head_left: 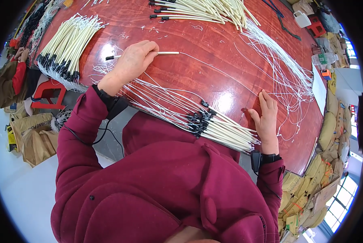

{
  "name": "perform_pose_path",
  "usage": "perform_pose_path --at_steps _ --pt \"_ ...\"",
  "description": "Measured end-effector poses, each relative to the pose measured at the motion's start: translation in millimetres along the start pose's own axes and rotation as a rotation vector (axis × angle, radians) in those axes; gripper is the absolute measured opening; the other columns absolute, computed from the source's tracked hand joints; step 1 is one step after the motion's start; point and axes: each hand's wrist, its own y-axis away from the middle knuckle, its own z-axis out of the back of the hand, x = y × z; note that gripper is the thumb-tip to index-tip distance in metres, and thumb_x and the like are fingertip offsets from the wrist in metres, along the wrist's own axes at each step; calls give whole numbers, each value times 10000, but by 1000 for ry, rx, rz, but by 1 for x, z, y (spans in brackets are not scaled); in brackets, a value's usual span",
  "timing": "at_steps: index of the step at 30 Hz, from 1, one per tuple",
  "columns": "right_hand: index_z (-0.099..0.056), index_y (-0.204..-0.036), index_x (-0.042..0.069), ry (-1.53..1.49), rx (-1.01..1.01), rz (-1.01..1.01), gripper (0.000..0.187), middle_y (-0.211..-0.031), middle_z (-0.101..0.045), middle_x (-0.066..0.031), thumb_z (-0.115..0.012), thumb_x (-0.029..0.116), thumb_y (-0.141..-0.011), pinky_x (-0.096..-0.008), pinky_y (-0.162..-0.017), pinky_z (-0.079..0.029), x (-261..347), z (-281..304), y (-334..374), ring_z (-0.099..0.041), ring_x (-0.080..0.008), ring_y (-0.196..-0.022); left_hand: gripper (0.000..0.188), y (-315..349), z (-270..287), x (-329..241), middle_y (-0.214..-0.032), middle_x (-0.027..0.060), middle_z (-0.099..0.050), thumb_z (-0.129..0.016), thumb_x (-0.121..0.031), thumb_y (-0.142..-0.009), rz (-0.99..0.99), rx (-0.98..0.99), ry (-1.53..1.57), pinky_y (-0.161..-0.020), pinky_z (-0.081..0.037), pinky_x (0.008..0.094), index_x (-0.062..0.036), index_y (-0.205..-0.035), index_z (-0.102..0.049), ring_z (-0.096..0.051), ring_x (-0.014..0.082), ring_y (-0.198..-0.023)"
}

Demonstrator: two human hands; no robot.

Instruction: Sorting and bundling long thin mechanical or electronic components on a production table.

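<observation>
My left hand point(133, 60), fingers closed, grips a thin cream stick point(168, 53) above the red table. The stick's black end point(110, 58) pokes out on the left. From its other end a white string point(218, 68) runs right, toward the fingertips of my right hand point(265, 117). That hand rests on the table, thumb and fingers apart; whether it touches the string I cannot tell. Just left of it, at the near edge, lies a bundle of cream sticks point(228, 131) with black ends, whose white strings point(161, 97) trail left beneath my left wrist.
More cream sticks lie in a bundle point(70, 44) at the far left and a pile point(213, 10) at the back. Loose white strings point(280, 60) spread over the right of the table point(157, 36). A red stool point(48, 94) stands left; sacks point(302, 186) are stacked right. Another person's hands point(21, 54) show far left.
</observation>
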Motion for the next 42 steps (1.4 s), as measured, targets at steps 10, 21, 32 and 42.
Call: perform_pose_path --at_steps 10,21,32,42 --pt "-528 -1416 -42 27 -7 2 673 -1464 -520 -187 -756 278 -869 -460 -1096 -385 -1 -1 0 -490 -373 -1278 94 -8 -8 3 -936 171 -655 -614 -90 -960 -48 5 -33 -752 -507 417 -13 -1012 -628 -641 384 -873" --pt "-499 -1438 -42 93 50 -2 697 -1501 -486 -192 -752 272 -870 -466 -1114 -365 6 0 -2 -470 -376 -1303 85 -57 -70 -46 -999 124 -617 -614 -76 -873 -404 195 -184 -790 -544 422 -60 -957 -617 -644 345 -939" --pt "-485 -1455 -17 35 -105 51 691 -1526 -458 -195 -745 235 -866 -485 -1127 -341 7 -4 -14 -460 -386 -1313 219 -68 -102 -134 -964 84 -633 -674 -195 -848 -502 187 -262 -785 -537 446 -83 -1036 -656 -635 291 -1022" --pt "-689 -1148 94 -65 -172 224 315 -1174 -678 -69 -751 150 -844 -398 -927 -421 24 -21 -55 -585 -277 -1070 295 -44 -69 -63 -922 155 -611 -705 -129 -889 -102 219 13 -753 -509 441 -52 -1140 -573 -634 349 -887"
